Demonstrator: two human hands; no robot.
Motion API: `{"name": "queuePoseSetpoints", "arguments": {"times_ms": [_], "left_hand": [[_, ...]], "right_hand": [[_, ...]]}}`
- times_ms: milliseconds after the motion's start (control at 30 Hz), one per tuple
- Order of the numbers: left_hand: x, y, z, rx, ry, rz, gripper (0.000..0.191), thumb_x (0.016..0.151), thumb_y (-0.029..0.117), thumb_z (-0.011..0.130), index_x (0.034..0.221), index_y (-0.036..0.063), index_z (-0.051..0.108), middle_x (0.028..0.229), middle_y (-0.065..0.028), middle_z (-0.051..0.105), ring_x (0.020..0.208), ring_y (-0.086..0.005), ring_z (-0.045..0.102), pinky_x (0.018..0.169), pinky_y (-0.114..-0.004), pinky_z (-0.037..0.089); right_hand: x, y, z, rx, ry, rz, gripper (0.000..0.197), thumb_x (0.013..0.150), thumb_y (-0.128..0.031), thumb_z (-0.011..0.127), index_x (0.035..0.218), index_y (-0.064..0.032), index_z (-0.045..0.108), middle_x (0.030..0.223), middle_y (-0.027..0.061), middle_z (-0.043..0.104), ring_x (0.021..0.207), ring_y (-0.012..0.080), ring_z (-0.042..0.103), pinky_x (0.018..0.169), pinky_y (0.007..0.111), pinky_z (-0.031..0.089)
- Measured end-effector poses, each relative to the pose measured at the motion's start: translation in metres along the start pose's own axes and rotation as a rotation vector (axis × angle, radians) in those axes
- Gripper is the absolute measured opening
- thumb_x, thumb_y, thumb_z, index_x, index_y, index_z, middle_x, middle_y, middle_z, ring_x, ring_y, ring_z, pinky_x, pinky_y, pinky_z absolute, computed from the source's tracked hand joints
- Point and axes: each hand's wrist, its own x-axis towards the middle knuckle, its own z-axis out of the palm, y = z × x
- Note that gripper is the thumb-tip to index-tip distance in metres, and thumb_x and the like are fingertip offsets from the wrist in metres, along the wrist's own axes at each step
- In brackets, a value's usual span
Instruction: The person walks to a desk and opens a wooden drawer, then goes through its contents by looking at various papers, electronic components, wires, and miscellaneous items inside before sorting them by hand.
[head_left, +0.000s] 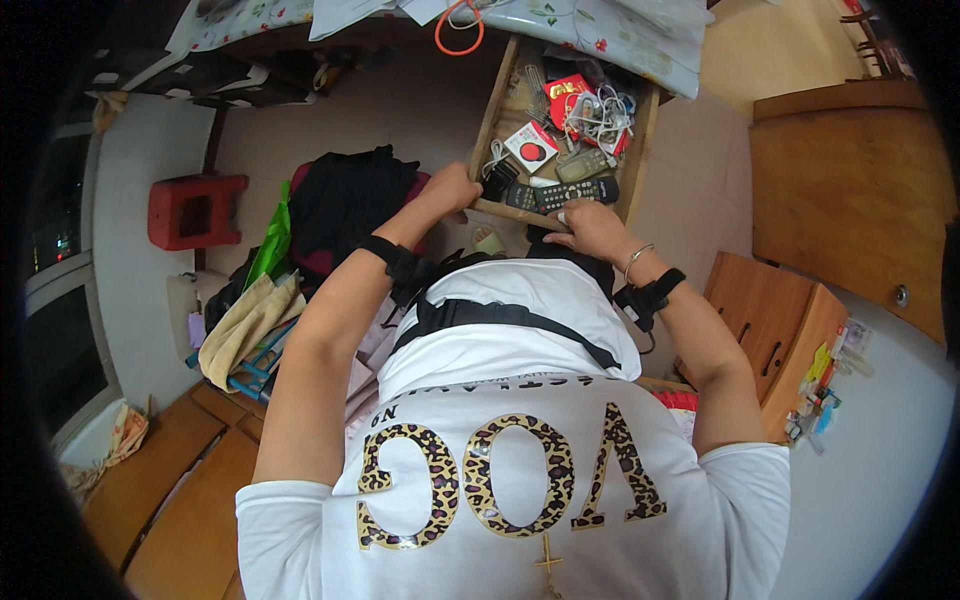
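A wooden drawer (643, 146) stands pulled out from under a cloth-covered table. My left hand (452, 189) grips its front left corner. Along the front edge, towards the right, my right hand (594, 227) has its fingers curled on the wood. Just inside lie a black remote control (574, 194) and a shorter dark remote (521, 197). Behind them are a greyish remote in a clear cover (583, 165), a white box with a red disc (532, 148) and a black power adapter (499, 180). Tangled white cables (602, 118) partly cover red packets (566, 96).
Papers (349, 15) and an orange loop (459, 51) overhang the flowered tablecloth (592, 26). Dark clothing (349, 195) lies piled at left, near a red plastic stool (196, 212). A wooden cabinet (769, 330) stands at right, below a wooden door (840, 187).
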Motion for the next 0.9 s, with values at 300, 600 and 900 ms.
{"name": "queuePoseSetpoints", "arguments": {"times_ms": [300,600,900], "left_hand": [[0.019,-0.017,0.012,-0.195,-0.055,-0.078,0.036,0.078,0.007,0.057,0.112,-0.0032,0.053,0.09,-0.0214,0.064,0.066,-0.0348,0.066,0.05,-0.039,0.057],[0.044,-0.049,0.038,-0.078,0.021,0.012,0.04,0.078,0.005,0.056,0.118,-0.0017,0.053,0.096,-0.017,0.064,0.072,-0.0247,0.066,0.052,-0.035,0.055],[0.053,-0.06,0.034,-0.315,-0.107,-0.046,0.048,0.082,0.003,0.047,0.13,0.0038,0.044,0.09,-0.0153,0.064,0.07,-0.02,0.064,0.059,-0.032,0.055]], "right_hand": [[0.002,0.01,0.01,0.017,-0.125,0.047,0.032,0.072,-0.033,0.069,0.083,-0.003,0.065,0.082,0.0167,0.063,0.08,0.0341,0.061,0.072,0.042,0.049],[0.07,0.021,-0.001,0.291,0.029,0.208,0.036,0.081,-0.034,0.062,0.082,0.0016,0.064,0.082,0.0238,0.061,0.077,0.0395,0.06,0.068,0.046,0.047],[0.13,0.033,0.046,0.247,-0.125,0.282,0.03,0.077,-0.028,0.067,0.093,-0.0032,0.065,0.087,0.0201,0.063,0.083,0.0346,0.062,0.073,0.043,0.048]]}}
